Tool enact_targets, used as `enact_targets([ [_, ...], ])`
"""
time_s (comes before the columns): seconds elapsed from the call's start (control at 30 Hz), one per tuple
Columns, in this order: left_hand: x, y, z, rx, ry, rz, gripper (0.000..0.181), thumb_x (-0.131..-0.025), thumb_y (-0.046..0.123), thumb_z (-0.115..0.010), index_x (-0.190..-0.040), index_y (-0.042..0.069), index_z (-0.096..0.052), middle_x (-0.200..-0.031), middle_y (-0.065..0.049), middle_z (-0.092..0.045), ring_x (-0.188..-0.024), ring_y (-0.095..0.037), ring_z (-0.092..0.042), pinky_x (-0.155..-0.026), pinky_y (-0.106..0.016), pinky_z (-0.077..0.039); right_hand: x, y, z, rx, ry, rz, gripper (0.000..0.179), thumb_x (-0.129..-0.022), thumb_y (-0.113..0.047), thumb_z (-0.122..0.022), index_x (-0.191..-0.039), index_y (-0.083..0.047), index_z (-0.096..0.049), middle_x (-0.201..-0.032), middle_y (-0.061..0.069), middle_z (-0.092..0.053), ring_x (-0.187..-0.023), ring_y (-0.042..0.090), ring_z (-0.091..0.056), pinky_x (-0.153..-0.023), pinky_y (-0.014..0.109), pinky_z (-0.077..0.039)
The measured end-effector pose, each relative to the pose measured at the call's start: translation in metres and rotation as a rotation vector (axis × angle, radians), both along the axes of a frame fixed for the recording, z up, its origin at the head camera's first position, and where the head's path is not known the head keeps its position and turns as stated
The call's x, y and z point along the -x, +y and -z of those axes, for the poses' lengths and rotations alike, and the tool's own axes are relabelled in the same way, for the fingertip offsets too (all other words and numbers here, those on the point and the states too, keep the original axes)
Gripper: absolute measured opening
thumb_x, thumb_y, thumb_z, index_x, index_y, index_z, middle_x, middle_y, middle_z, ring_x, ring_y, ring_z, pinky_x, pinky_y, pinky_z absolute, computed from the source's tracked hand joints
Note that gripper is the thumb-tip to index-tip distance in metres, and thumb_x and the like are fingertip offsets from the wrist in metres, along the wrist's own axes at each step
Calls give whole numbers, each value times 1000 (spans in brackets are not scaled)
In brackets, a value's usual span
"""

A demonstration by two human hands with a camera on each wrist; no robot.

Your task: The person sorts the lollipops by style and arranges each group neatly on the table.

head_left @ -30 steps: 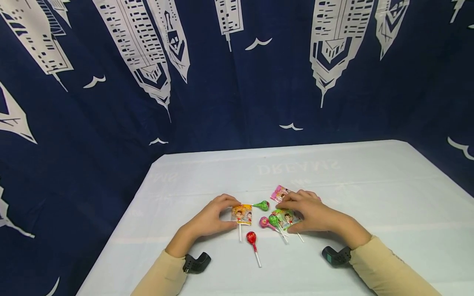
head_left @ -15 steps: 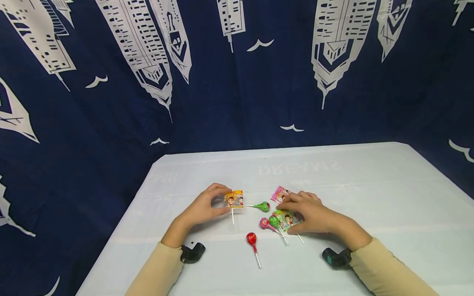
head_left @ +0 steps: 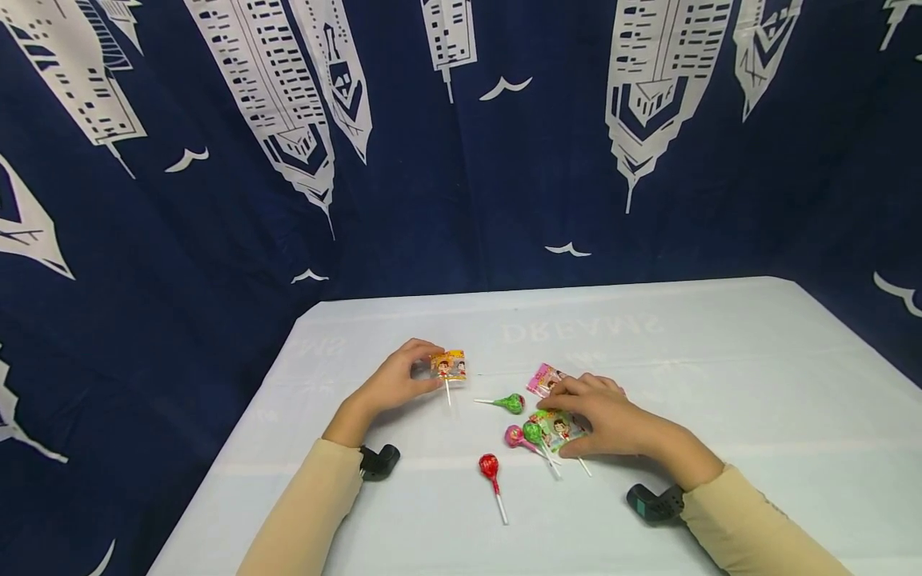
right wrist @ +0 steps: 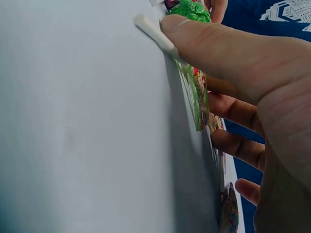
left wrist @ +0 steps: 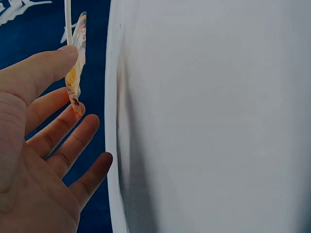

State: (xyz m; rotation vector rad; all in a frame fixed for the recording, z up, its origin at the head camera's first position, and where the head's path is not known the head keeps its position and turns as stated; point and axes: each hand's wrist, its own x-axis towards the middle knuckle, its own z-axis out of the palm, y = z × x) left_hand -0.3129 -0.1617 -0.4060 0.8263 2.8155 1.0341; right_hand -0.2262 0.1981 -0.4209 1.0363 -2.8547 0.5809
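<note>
My left hand (head_left: pixel 394 382) pinches a flat lollipop in an orange wrapper (head_left: pixel 452 366) between thumb and fingers, its white stick pointing toward me. In the left wrist view the wrapper (left wrist: pixel 74 80) appears edge-on at the thumb tip, the other fingers spread. My right hand (head_left: pixel 612 418) grips a flat green-wrapped lollipop (head_left: pixel 560 429), thumb at the near edge and fingers at the far one. The right wrist view has the thumb across the base of its stick (right wrist: pixel 154 34). A pink-wrapped lollipop (head_left: pixel 543 378) lies partly hidden behind the right hand.
Left of the right hand, a round green lollipop (head_left: pixel 533 432) crosses a round pink one (head_left: pixel 514 435). Another green lollipop (head_left: pixel 513 403) lies farther back, its stick pointing left. A red lollipop (head_left: pixel 489 465) lies nearest me on the white table (head_left: pixel 684 344). A blue patterned cloth (head_left: pixel 461 192) hangs behind.
My left hand has moved away from me and slightly left, carrying the orange-wrapped lollipop away from the others. The right hand stays at the green-wrapped lollipop.
</note>
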Motion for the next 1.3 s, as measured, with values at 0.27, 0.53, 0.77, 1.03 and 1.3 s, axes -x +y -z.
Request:
enact_targets([
  [0.27, 18, -1, 5, 28, -26, -25, 53, -87, 16, -76, -137, 8, -59, -140, -7, -54, -126, -26, -55, -113, -46, -43, -1, -1, 0, 7, -17, 6, 61, -74, -42, -85, -129, -24, -66, -126, -8, -60, -110, 14, -48, -91, 48, -38],
  [0.53, 31, 5, 8, 43, -42, -36, 57, -88, 16, -75, -142, 9, -54, -141, -8, -54, -129, -27, -54, -115, -46, -40, -1, 0, 0, 2, -23, 9, 61, -74, -42, -85, -130, -24, -66, -127, -8, -59, -111, 14, -48, -92, 48, -38],
  [0.77, 35, 10, 9, 27, -51, -42, 58, -88, 14, -76, -142, 9, -54, -143, -10, -55, -132, -29, -53, -117, -48, -38, -1, 1, 1, -4, -25, 9, 61, -75, -43, -84, -130, -24, -65, -128, -8, -59, -112, 14, -48, -94, 48, -39],
  [1.03, 40, 12, 15, 35, -52, -44, 58, -88, 15, -76, -142, 11, -54, -145, -10, -54, -136, -30, -50, -119, -47, -36, 0, 0, 2, 6, -18, 3, 61, -74, -42, -85, -130, -24, -66, -127, -9, -59, -110, 13, -48, -92, 45, -39],
  [1.3, 42, 13, 19, 107, -45, -78, 54, -90, 23, -73, -141, 18, -56, -151, -4, -51, -141, -30, -41, -120, -56, -26, 1, 0, 2, 9, -17, 6, 62, -74, -43, -85, -130, -25, -66, -126, -9, -59, -110, 13, -47, -92, 45, -40],
])
